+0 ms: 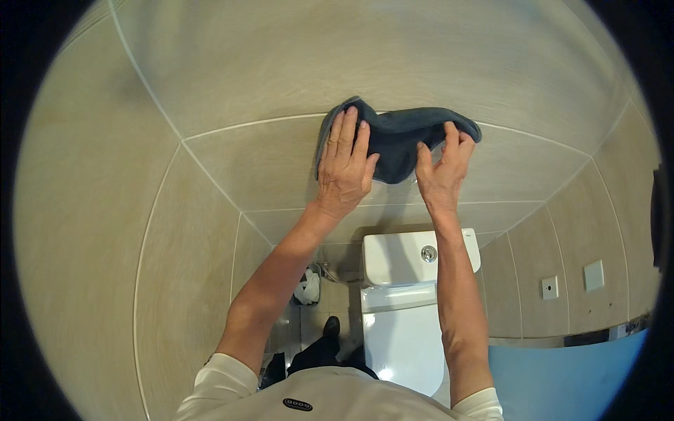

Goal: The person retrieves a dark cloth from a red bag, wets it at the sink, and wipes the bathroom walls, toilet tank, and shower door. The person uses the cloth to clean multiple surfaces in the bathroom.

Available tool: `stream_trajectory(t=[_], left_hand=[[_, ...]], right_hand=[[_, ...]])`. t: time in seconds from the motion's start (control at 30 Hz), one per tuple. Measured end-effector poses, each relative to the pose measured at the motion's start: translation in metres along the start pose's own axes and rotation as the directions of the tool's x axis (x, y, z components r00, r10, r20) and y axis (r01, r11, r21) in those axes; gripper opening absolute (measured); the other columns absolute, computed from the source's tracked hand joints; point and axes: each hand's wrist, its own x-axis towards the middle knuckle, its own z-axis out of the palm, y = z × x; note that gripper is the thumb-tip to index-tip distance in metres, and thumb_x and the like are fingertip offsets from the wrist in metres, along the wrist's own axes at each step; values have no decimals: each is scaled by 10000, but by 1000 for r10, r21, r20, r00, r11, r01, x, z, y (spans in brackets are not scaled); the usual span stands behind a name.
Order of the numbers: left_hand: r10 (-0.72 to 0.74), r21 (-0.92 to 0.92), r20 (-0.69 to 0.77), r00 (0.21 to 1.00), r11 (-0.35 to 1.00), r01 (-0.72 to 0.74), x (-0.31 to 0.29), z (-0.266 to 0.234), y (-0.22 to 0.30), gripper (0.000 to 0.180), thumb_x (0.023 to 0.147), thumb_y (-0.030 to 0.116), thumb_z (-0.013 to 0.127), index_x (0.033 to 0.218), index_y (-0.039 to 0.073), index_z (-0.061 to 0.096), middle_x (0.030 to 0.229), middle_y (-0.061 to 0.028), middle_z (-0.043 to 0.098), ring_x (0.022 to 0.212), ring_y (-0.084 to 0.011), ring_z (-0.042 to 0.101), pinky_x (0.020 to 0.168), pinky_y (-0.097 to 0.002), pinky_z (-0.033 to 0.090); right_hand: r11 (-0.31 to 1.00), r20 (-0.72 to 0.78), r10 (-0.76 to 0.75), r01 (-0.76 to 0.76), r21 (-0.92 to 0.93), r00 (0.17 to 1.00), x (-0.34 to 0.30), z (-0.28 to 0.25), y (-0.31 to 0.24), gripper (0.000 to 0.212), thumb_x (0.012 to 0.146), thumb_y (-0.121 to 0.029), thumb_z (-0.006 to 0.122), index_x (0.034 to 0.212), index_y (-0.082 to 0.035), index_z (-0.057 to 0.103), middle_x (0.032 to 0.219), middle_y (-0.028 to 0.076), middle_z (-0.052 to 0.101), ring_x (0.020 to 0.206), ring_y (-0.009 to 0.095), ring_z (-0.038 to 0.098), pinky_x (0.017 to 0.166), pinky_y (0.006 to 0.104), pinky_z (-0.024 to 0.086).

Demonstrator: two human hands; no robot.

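Note:
A dark blue-grey cleaning cloth [400, 144] is spread against the beige tiled wall [281, 165] in front of me, its upper edge folded and wavy. My left hand [344, 168] lies flat on the cloth's left part, fingers stretched upward and the thumb out to the side. At the cloth's right end my right hand [444, 172] has its fingers bent over the edge, gripping it. Between the two hands the cloth's lower edge sags.
Below my hands stands a white toilet with its lid [400, 337] down and a cistern [393, 256] with a round flush button [429, 254]. A small bin [307, 288] with a white liner sits left of it. Wall plates [593, 275] and a blue surface [562, 379] are at right.

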Motion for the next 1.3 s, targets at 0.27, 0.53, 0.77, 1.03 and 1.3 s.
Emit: stream_trajectory(t=[0.27, 0.53, 0.77, 1.03, 1.3], left_hand=[[-113, 314, -135, 984, 937, 150, -5, -34, -31, 530, 758, 132, 672, 1221, -50, 489, 1394, -267, 330, 1287, -430, 325, 1058, -485, 272], [-225, 421, -393, 891, 817, 393, -19, -86, -105, 532, 824, 168, 618, 1250, -95, 438, 1381, -316, 299, 1274, -460, 316, 1057, -482, 270], [-198, 309, -491, 848, 871, 382, 5, -76, -100, 552, 852, 185, 607, 1288, -90, 411, 1409, -303, 269, 1309, -451, 273, 1066, -499, 242], [79, 200, -313, 946, 980, -15, 73, -16, -20, 627, 743, 195, 700, 1300, 26, 465, 1422, -269, 293, 1325, -453, 252, 1070, -551, 207], [349, -241, 23, 937, 911, -334, 54, 73, 41, 483, 750, 30, 596, 1227, 1, 526, 1408, -252, 338, 1293, -409, 346, 1053, -482, 311]], right_hand=[[990, 117, -120, 110, 87, 986, -12, 23, -47, 546, 697, -43, 666, 1207, 22, 484, 1164, 280, 408, 1056, 436, 429, 926, 462, 359], [931, 117, -337, 312, 187, 934, -4, 80, -137, 404, 725, -75, 572, 1126, -29, 561, 1119, 234, 468, 1128, 437, 415, 1024, 545, 289], [934, 10, -347, 345, 97, 938, 12, 79, -130, 491, 681, -87, 643, 1160, -39, 550, 1157, 233, 448, 1141, 420, 407, 1037, 586, 237], [954, -125, -203, 167, -247, 971, 40, 12, -39, 532, 723, -213, 689, 1155, 28, 492, 1145, 280, 444, 1085, 454, 419, 970, 554, 310], [931, -120, 197, -224, -288, 973, 0, -22, 64, 356, 721, -121, 634, 969, 60, 454, 966, 277, 456, 918, 444, 439, 826, 497, 360]])
